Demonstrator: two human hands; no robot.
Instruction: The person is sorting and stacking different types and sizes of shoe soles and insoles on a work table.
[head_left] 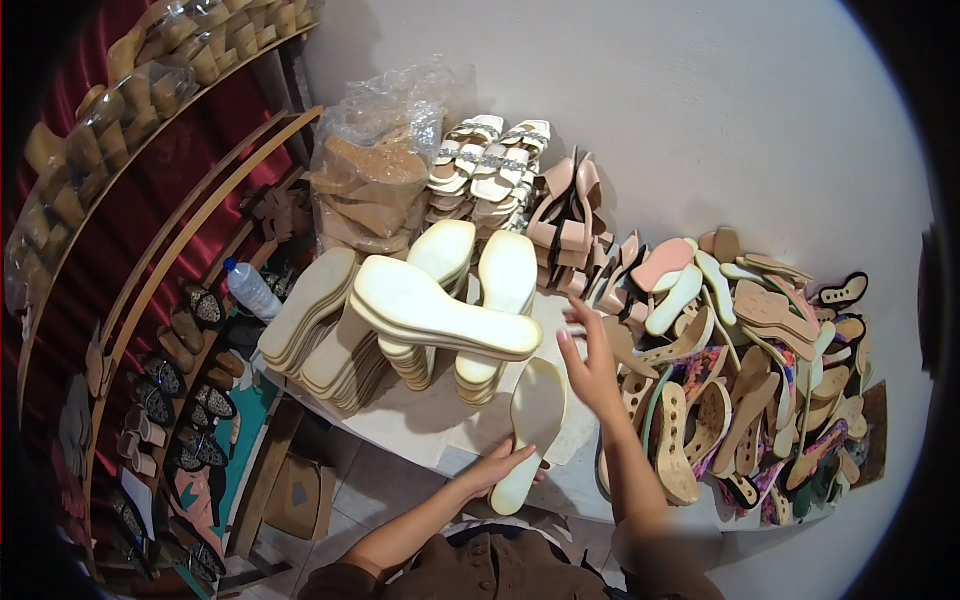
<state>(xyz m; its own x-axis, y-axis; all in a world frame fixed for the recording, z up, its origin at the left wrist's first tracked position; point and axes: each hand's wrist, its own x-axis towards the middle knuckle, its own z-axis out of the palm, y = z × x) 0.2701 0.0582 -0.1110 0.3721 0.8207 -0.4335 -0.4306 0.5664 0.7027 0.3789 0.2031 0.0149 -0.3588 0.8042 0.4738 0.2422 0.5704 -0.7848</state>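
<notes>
My left hand (492, 469) grips a single cream shoe insole (537, 405) near its narrow end, thumb on top, at the table's front edge. The insole's wide end points away from me. To its right, my right hand (593, 368) is raised with fingers apart and nothing in it. Just left of that hand, a small pile of cream insoles (430, 305) lies crosswise on top of taller insole stacks. Two of those stacks stand behind it, and a greyish stack (310, 300) sits at the left.
White sandals (490, 165) and a clear plastic bag of tan soles (375, 185) stand at the back. A jumbled heap of soles (760, 370) covers the table's right side. Shelves of shoes (200, 410) curve along the left, near a water bottle (250, 290).
</notes>
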